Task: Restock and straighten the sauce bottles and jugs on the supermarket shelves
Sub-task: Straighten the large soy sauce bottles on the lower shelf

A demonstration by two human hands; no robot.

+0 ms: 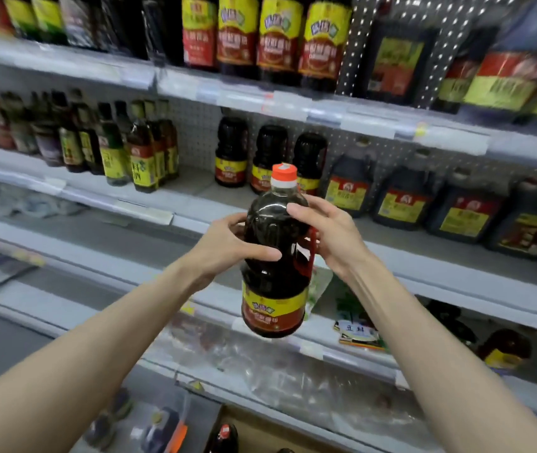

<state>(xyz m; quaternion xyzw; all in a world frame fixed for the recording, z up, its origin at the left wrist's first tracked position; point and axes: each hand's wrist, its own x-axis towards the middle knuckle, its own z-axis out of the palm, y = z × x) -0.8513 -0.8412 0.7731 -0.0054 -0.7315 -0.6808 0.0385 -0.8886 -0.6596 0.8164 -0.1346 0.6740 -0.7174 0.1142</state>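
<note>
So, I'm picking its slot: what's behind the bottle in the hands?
Three matching dark sauce bottles stand on the shelf behind the held bottle. Its orange cap covers parts of two labels; the shelf space behind its body is hidden.

On my remote feed, a white perforated back panel [195,135] runs behind the display, its holes showing in neat rows. Clear price-label strips [293,103] line the front edges, and one carries a small yellow tag [421,129]. Lower in my view, clear plastic bags [260,364] lie heaped together, their contents too blurred for me to tell. Just right of them sits a green-and-white packet [355,325] with a printed label. At far left, pale wrapped packs [15,197] lie flat and out of focus. A brown cardboard box [277,433] sits at the bottom edge, beside dark pouches [162,429] marked with orange.
</note>
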